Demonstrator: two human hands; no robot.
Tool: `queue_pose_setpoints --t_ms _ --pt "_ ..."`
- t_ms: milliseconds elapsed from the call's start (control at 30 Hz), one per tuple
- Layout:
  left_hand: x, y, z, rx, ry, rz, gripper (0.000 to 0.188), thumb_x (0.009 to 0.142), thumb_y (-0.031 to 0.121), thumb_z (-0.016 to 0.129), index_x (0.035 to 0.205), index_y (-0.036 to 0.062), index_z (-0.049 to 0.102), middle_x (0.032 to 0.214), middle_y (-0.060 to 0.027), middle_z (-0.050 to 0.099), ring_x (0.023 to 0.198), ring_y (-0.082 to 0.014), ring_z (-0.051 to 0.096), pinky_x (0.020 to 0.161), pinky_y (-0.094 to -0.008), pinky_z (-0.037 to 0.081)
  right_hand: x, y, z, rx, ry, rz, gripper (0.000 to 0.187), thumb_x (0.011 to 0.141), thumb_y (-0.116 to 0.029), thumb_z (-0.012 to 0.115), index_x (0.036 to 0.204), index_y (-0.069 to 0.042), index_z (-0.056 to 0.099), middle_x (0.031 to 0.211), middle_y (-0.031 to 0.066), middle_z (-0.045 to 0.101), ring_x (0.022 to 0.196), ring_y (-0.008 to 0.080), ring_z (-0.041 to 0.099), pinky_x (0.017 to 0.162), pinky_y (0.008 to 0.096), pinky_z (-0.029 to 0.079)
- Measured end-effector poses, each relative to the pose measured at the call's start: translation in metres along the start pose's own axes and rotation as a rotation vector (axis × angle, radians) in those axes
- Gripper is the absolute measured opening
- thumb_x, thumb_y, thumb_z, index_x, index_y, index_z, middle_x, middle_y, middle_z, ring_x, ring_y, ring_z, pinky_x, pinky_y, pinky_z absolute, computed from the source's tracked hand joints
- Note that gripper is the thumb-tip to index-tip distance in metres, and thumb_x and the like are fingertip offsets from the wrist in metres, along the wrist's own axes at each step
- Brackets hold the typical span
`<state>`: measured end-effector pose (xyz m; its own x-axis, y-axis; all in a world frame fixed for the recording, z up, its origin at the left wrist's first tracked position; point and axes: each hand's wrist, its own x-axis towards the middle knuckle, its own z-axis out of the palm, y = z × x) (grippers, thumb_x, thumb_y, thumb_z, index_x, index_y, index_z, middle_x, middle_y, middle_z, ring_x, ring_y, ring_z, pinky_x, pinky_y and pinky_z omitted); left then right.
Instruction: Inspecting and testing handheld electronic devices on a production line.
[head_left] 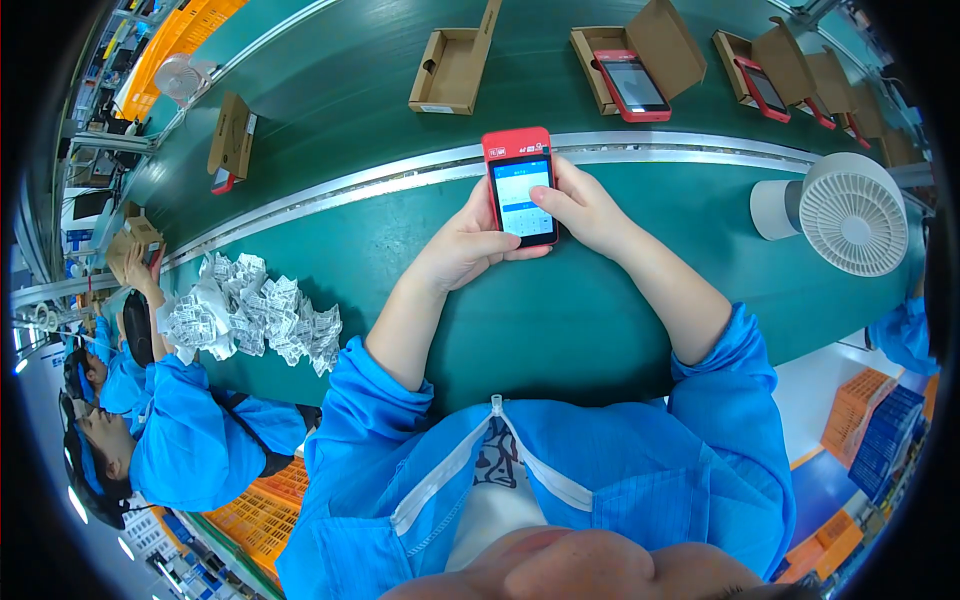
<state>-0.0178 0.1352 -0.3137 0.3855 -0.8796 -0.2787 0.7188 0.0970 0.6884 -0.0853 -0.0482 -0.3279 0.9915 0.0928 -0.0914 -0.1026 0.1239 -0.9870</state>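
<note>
A red handheld payment terminal [517, 144] with a lit touchscreen is held up over the near side of the green bench. My left hand [465, 240] wraps round its left side and lower end, the thumb lying on the lower screen. On the right edge my right hand [590, 208] grips it too, its thumb over the middle of the screen. The fingers behind the terminal are hidden. Beyond it, an open cardboard box [447, 72] has nothing in it. Another red terminal [632, 84] leans on an open box [592, 68] to the right.
Crumpled printed paper [250, 305] lies at the left, a white fan [850, 215] stands at the right. A metal rail [380, 180] divides bench and belt. More boxes with terminals line the far right. At the left, co-workers in blue [205, 430] sit near orange crates [262, 525].
</note>
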Motion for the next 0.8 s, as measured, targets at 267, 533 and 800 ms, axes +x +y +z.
queue_pose_setpoints --t_ms 267,533,800 --pt "0.0019 -0.0017 0.0000 0.025 0.016 -0.012 0.090 0.075 -0.016 0.050 0.148 0.0181 0.010 0.141 -0.0134 0.035 0.128 -0.0323 0.045 0.098 -0.0508 0.047 0.0000 0.0017 -0.0026 -0.016 0.005 0.011 0.058 0.093 -0.038 0.054 0.135 -0.001 0.037 0.125 0.0146 0.053 0.116 0.0221 0.053 0.098 0.0349 0.043" --pt "0.0014 -0.0023 -0.0016 0.029 0.006 -0.002 0.089 0.076 -0.016 0.051 0.148 0.0180 0.010 0.141 -0.0132 0.035 0.128 -0.0317 0.044 0.098 -0.0508 0.047 0.0010 0.0014 -0.0019 0.001 -0.005 0.039 0.058 0.094 -0.036 0.055 0.135 -0.001 0.036 0.125 0.0147 0.053 0.116 0.0215 0.053 0.098 0.0343 0.043" --pt "0.0015 -0.0035 -0.0037 0.021 -0.007 0.023 0.088 0.078 -0.010 0.057 0.148 0.0182 0.011 0.141 -0.0126 0.036 0.128 -0.0308 0.044 0.098 -0.0502 0.048 0.0022 0.0023 -0.0016 -0.044 -0.008 0.035 0.055 0.091 -0.028 0.058 0.134 0.000 0.037 0.124 0.0145 0.053 0.116 0.0215 0.053 0.099 0.0351 0.043"
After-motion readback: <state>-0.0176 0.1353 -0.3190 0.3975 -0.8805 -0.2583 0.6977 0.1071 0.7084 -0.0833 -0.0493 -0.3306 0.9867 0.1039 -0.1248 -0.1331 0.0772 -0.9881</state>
